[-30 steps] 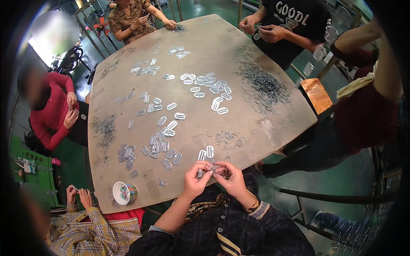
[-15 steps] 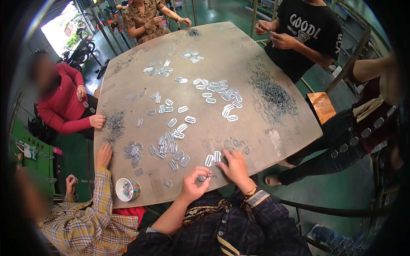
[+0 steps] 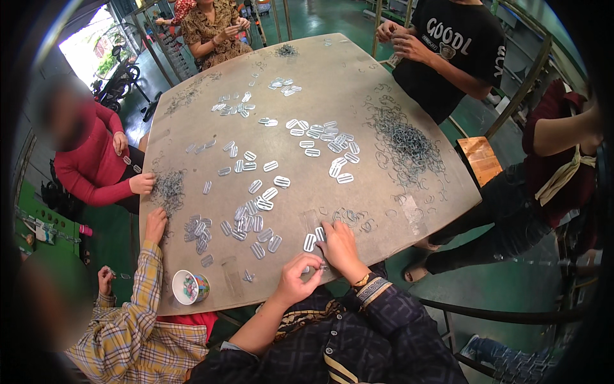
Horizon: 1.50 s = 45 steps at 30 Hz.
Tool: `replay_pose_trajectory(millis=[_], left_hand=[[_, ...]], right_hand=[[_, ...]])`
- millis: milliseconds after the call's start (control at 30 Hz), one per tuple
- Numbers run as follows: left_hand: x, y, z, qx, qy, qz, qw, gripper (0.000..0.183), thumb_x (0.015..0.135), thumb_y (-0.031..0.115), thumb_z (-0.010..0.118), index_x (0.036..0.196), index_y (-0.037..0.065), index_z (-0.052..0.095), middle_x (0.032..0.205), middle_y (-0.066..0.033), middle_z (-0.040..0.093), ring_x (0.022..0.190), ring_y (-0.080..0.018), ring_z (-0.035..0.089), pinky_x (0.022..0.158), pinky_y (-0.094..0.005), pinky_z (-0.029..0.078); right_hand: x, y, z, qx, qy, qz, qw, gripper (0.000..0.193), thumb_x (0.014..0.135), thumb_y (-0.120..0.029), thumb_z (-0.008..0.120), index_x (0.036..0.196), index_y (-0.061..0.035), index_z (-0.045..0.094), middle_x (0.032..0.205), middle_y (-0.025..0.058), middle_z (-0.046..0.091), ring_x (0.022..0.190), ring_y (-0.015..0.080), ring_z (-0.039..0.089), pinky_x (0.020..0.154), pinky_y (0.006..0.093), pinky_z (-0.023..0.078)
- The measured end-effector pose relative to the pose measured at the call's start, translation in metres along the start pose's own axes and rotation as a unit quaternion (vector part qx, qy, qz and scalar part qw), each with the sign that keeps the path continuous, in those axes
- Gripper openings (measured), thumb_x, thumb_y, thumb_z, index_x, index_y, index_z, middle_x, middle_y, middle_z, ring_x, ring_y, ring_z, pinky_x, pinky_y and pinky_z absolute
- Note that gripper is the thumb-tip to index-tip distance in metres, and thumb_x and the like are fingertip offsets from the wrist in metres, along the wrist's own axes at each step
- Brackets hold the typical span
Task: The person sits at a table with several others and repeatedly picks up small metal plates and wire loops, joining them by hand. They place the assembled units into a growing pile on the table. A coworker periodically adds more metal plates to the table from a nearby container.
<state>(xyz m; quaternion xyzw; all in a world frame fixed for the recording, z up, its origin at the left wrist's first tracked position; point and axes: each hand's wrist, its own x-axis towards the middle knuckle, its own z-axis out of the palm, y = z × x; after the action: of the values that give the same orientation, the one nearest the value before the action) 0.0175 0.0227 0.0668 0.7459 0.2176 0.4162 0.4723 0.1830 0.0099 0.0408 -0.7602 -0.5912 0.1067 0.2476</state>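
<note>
A factory workshop: several people gather round one big worn tabletop (image 3: 358,83) strewn with flat oval metal plates (image 3: 320,137), with a heap of small wire rings (image 3: 406,144) at two o'clock. The floor (image 3: 511,281) is painted green, and metal racks (image 3: 163,48) stand at eleven o'clock.

Person's own clothing: dark navy patterned jacket, long sleeves, patterned ribbed cuffs; tan-and-black patterned garment at the chest. Right hand (image 3: 339,248): gold bracelet at wrist. Left hand (image 3: 299,276): sleeve pushed up forearm.
</note>
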Motion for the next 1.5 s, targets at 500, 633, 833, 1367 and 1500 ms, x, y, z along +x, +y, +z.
replay_pose_trajectory(millis=[500,633,833,1367,1500], left_hand=[[0.016,0.001,0.017,0.024,-0.005,-0.035,0.999,0.013,0.076,-0.003,0.069,0.084,0.000,0.059,0.084,-0.0106,0.065,0.077,-0.0286,0.064,0.070,-0.0362,0.050],[0.019,0.003,0.021,0.062,-0.007,-0.042,0.997,0.013,0.075,-0.002,0.070,0.084,0.001,0.061,0.083,-0.0107,0.066,0.076,-0.0273,0.063,0.069,-0.0351,0.049],[0.021,-0.001,0.026,0.057,-0.001,-0.031,0.998,0.013,0.074,-0.002,0.071,0.083,0.002,0.062,0.084,-0.0107,0.067,0.077,-0.0268,0.064,0.070,-0.0351,0.050],[0.020,-0.010,0.029,0.049,-0.011,0.003,0.999,0.019,0.073,0.000,0.075,0.090,0.001,0.067,0.093,-0.0123,0.068,0.087,-0.0283,0.065,0.079,-0.0371,0.051],[0.039,-0.039,0.017,0.133,-0.005,0.028,0.991,0.022,0.076,0.003,0.073,0.098,0.001,0.068,0.098,-0.0120,0.067,0.092,-0.0304,0.063,0.082,-0.0384,0.050]], right_hand=[[-0.017,0.003,-0.042,0.525,0.015,0.160,0.836,0.022,0.081,0.003,0.076,0.098,0.0014,0.062,0.075,0.0025,0.066,0.063,0.0056,0.061,0.055,0.0195,0.049],[-0.022,-0.011,-0.056,0.525,0.052,0.172,0.832,0.019,0.081,0.002,0.075,0.095,0.0030,0.062,0.076,0.0050,0.068,0.067,0.0073,0.064,0.060,0.0219,0.053],[-0.032,-0.012,-0.061,0.459,0.077,0.179,0.867,0.012,0.085,0.000,0.072,0.089,0.0033,0.061,0.076,0.0066,0.068,0.068,0.0073,0.064,0.060,0.0228,0.053],[-0.058,-0.014,-0.065,0.388,0.169,0.127,0.897,0.013,0.087,-0.002,0.071,0.088,0.0029,0.059,0.078,0.0090,0.071,0.073,0.0103,0.069,0.065,0.0233,0.054],[-0.060,-0.014,-0.077,0.330,0.193,0.117,0.917,0.014,0.086,-0.002,0.072,0.088,0.0023,0.059,0.076,0.0092,0.070,0.071,0.0114,0.069,0.064,0.0236,0.053]])
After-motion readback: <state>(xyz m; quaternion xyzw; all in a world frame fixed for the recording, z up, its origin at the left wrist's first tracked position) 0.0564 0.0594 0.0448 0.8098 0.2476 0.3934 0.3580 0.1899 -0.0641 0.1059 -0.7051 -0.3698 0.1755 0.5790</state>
